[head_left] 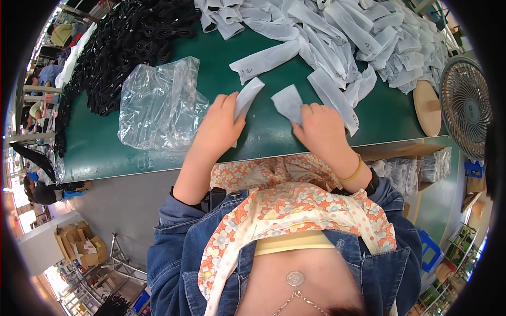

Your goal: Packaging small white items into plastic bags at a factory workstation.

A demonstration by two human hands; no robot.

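1. Left hand [221,124]: thumb and fingers closed on a frosted plastic sleeve [249,96], held over the green table [268,138]. Sleeve's long axis runs away and rightward from the grip.
2. Right hand [322,126]: pinching a second frosted piece [288,101] by its near end, between thumb and fingers. It points away and leftward; can't tell if it's folded or just short.
3. Key relation: the far ends lean toward each other, apart, with bare tabletop between.
4. Nearest loose sleeve straight ahead [265,60]: just past the left-held tip, long axis running left-near to right-far. Its near end is closer to the left hand.
5. Another loose sleeve [328,94] runs alongside the right hand; contact unclear.
6. Around: sleeve pile [327,23] beyond, clear plastic bag [158,108] left of the left hand, black cord heap [121,58] farther left.
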